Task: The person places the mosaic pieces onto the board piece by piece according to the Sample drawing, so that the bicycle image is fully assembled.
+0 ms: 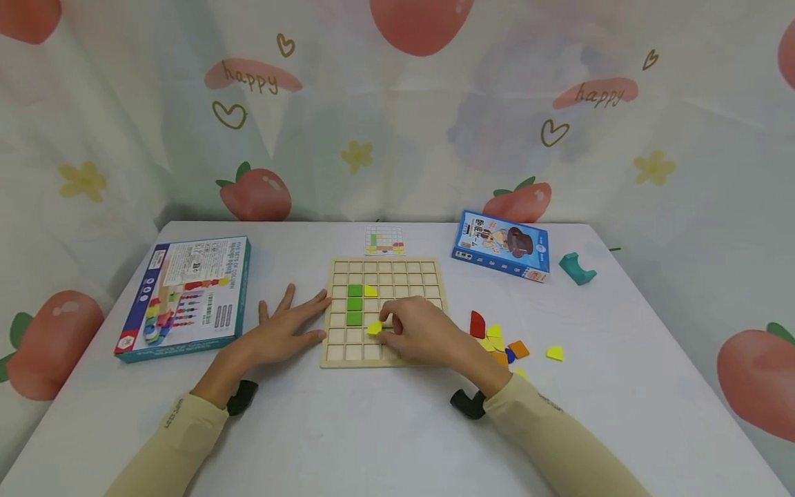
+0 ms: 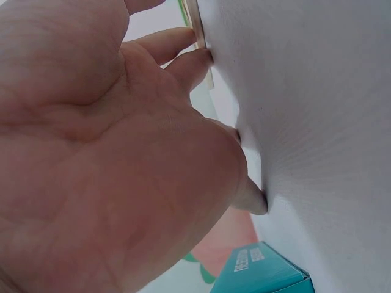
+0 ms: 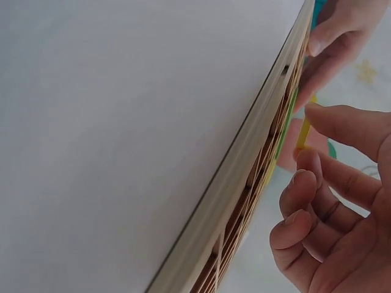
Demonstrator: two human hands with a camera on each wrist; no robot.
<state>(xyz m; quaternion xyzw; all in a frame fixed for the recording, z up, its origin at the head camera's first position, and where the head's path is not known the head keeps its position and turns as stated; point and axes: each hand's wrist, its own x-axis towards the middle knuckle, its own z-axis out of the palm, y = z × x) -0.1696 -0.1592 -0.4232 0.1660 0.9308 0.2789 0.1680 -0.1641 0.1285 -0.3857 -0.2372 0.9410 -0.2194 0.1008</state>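
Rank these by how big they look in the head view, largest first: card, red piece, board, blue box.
1. Board
2. Blue box
3. Card
4. Red piece, though it lies nearer the camera than the card

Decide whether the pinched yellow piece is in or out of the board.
Out: in the right wrist view, the right hand pinches the yellow piece clear of the board.

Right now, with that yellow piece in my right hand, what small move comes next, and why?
I'd probably lower the yellow piece into an empty cell of the grid board: your right hand pinches it above the board, near the green squares, and your left hand touches the board's edge. The card is too small to tell which cell.
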